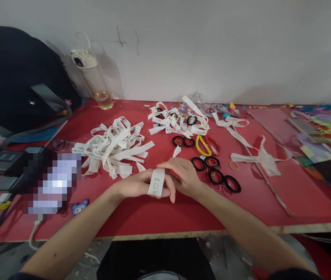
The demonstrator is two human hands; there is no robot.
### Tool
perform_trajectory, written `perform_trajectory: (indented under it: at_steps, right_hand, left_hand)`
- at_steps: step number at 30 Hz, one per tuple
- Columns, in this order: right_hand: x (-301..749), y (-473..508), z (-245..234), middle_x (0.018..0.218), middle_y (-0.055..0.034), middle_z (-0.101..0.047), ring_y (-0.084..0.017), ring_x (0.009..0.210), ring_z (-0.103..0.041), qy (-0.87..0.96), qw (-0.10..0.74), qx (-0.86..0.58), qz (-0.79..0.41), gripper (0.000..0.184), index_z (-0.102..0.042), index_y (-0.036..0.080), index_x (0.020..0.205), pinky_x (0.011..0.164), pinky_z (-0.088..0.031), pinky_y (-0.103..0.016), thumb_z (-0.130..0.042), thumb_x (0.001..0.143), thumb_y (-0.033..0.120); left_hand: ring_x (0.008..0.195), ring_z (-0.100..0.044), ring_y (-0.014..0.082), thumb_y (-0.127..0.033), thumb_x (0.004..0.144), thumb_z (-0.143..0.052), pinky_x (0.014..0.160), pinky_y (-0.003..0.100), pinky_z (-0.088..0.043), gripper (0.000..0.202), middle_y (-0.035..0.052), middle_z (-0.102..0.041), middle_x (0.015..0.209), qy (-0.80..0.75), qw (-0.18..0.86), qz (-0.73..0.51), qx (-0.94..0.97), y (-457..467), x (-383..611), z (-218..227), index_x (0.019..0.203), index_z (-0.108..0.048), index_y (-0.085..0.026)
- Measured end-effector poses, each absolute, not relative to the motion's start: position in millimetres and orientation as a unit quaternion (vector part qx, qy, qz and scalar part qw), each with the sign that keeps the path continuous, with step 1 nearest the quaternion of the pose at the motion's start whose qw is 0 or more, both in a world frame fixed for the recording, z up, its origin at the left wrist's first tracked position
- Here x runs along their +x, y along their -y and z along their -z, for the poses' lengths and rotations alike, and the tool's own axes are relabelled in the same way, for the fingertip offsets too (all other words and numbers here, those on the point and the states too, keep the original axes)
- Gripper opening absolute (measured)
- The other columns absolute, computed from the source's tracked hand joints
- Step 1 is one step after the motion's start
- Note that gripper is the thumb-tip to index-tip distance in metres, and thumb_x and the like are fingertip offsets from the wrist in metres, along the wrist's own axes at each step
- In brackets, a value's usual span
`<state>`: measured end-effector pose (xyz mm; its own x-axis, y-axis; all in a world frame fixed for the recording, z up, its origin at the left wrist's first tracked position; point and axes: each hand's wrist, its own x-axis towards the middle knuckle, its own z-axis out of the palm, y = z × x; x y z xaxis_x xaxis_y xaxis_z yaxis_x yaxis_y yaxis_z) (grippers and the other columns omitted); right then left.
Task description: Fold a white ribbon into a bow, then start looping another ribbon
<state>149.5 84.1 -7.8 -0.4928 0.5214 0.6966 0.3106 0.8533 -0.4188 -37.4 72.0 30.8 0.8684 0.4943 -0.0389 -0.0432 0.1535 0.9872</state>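
My left hand (138, 184) rests on the red table (159, 217) with a white printed ribbon strip (156, 182) looped around its fingers. My right hand (184, 175) lies across the left fingertips, its fingers curled onto the ribbon. Just to the right of the hands lie several black hair rings (216, 174). A heap of white ribbon strips (114, 147) lies behind my left hand, and a second heap (177, 118) lies further back.
Yellow- and red-handled scissors (208, 146) lie behind the rings. A clear bottle (94, 79) stands by the wall near a black bag (14, 77). A blurred device (51, 182) lies at left. Colored paper scraps (325, 128) fill the right side.
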Motion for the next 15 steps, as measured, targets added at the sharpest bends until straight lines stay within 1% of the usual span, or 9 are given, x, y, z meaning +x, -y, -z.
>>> perform_trajectory:
  at_steps: [2,6,9,12,15]
  right_hand:
    - [149.4,-84.3,7.5,0.078,-0.0024,-0.069,-0.012,0.065,-0.060,0.856,0.441,-0.242,-0.121,0.013,-0.060,0.020,0.101,0.061,-0.044,-0.024,-0.055,0.090,0.015]
    - [149.7,-84.6,8.0,0.077,-0.0022,-0.068,-0.012,0.064,-0.059,0.858,0.435,-0.239,-0.134,0.013,-0.060,0.019,0.101,0.059,-0.042,-0.023,-0.054,0.090,0.015]
    - [149.9,-84.6,8.7,0.078,-0.0025,-0.069,-0.012,0.064,-0.060,0.860,0.431,-0.240,-0.134,0.014,-0.060,0.019,0.101,0.058,-0.042,-0.023,-0.054,0.089,0.015]
    - [150.1,-84.3,8.9,0.079,-0.0029,-0.070,-0.013,0.064,-0.060,0.861,0.430,-0.239,-0.126,0.015,-0.060,0.020,0.101,0.059,-0.044,-0.023,-0.054,0.089,0.015]
    - [150.1,-84.0,8.8,0.080,-0.0034,-0.071,-0.013,0.065,-0.061,0.863,0.428,-0.239,-0.125,0.016,-0.060,0.020,0.102,0.061,-0.045,-0.024,-0.053,0.089,0.015]
  left_hand:
    - [0.063,-0.042,0.0090,-0.039,0.086,-0.062,0.061,0.021,-0.033,0.026,0.0004,-0.056,0.073,-0.182,0.737,-0.184,0.624,-72.0,-37.2,-30.3,0.085,-0.069,-0.014]
    - [0.060,-0.040,0.0082,-0.041,0.086,-0.062,0.059,0.021,-0.032,0.028,-0.0008,-0.054,0.070,-0.182,0.737,-0.180,0.626,-72.4,-37.3,-30.0,0.086,-0.068,-0.014]
    - [0.063,-0.042,0.0090,-0.041,0.086,-0.062,0.062,0.021,-0.034,0.028,0.0003,-0.058,0.075,-0.186,0.728,-0.181,0.634,-73.0,-37.5,-30.4,0.087,-0.068,-0.015]
    - [0.065,-0.044,0.0093,-0.040,0.086,-0.062,0.065,0.022,-0.035,0.025,-0.0002,-0.056,0.075,-0.187,0.718,-0.181,0.646,-73.6,-37.6,-31.4,0.087,-0.070,-0.016]
    - [0.063,-0.043,0.0084,-0.036,0.087,-0.061,0.064,0.021,-0.035,0.022,-0.0017,-0.053,0.071,-0.185,0.718,-0.183,0.645,-73.9,-37.4,-33.0,0.085,-0.070,-0.016]
